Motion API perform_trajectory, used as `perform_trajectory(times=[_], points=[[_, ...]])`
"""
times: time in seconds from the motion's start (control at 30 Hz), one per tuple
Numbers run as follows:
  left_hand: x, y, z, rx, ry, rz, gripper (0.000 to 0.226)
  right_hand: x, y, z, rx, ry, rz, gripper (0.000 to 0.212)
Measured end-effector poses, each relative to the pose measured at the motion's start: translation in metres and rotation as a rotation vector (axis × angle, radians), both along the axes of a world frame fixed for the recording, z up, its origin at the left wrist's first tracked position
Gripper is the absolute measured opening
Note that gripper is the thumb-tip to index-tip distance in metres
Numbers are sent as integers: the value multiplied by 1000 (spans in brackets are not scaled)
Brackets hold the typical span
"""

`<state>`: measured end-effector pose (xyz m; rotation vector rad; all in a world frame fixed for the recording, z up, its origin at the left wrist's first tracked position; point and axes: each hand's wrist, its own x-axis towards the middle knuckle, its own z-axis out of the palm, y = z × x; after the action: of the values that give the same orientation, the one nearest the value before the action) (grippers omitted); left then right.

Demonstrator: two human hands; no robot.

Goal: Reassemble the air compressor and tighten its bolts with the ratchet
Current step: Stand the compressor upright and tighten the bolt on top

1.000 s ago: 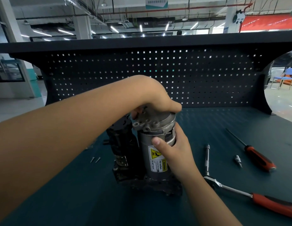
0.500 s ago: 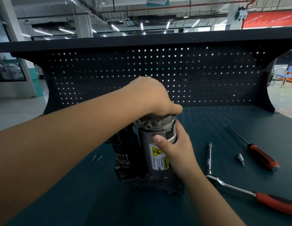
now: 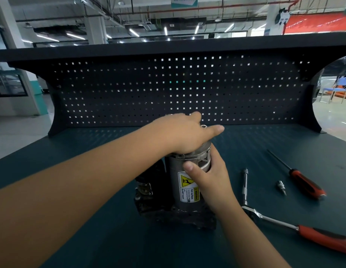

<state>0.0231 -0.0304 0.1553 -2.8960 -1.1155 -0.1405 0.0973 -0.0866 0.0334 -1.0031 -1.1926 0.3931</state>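
The air compressor [image 3: 187, 188] stands upright at the middle of the bench, a grey cylinder with a yellow warning label on a dark base. My left hand [image 3: 185, 134] lies flat on its metal top cap [image 3: 204, 151], palm pressing down, fingers straight. My right hand [image 3: 208, 176] grips the cylinder's right side just under the cap, thumb across the front. The ratchet [image 3: 284, 223] lies on the bench to the right, red handle pointing to the lower right, an extension bar [image 3: 245, 185] standing up from its head.
A red-handled screwdriver [image 3: 301, 180] and a small socket bit [image 3: 282, 187] lie to the right of the ratchet. A black part of the compressor [image 3: 149, 182] sits on the cylinder's left. The dark pegboard [image 3: 168, 89] closes the bench's far side.
My left hand went from cupping the cap with curled fingers to lying flat on it. The cap now sits lower on the cylinder. My right hand kept its grip.
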Motion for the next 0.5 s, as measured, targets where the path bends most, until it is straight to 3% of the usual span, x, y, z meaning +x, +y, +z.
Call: perform_trajectory(times=[0.07, 0.17, 0.33, 0.4, 0.5], points=[[1, 1, -2, -108, -47, -64, 56, 1, -1, 0, -2, -1, 2, 52], [1, 2, -1, -223, -198, -68, 69, 1, -1, 1, -16, -1, -4, 51], [-16, 10, 14, -508, -248, -149, 75, 1, -1, 3, -30, -10, -1, 53], [-30, 17, 27, -470, -281, -209, 79, 1, -1, 2, -31, -16, -1, 54], [-43, 19, 30, -310, -249, -372, 65, 1, 0, 1, -27, -19, 1, 55]])
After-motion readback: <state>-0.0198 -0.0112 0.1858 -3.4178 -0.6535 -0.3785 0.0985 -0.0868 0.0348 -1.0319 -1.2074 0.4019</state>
